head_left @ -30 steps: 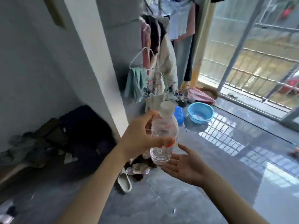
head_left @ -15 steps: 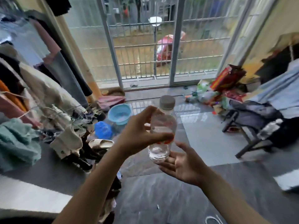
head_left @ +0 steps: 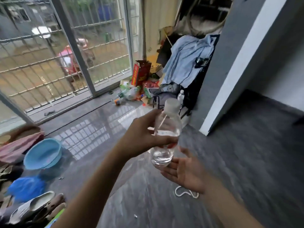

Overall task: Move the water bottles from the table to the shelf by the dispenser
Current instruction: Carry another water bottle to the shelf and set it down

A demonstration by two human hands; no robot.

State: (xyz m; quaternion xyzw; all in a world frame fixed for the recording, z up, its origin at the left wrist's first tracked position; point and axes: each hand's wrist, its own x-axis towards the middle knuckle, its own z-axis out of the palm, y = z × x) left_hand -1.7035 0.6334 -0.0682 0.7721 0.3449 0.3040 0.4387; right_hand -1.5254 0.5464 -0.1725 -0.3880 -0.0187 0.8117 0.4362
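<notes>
We carry the water bottle upright, well clear of the blue basin, our left hand wrapped round its middle and our right hand spread flat just beneath, presumably guarding against a slip.

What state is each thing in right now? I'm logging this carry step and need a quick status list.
Clear plastic water bottle with white cap: capped, upright, partly filled, held in the air.
Left hand: grips the bottle's middle.
Right hand: open, palm up below the bottle's base; contact unclear.
Light blue plastic basin: on the floor, tilted, looks empty.
Barred sliding glass door: appears closed.
Light blue shirt: draped over clutter.
</notes>
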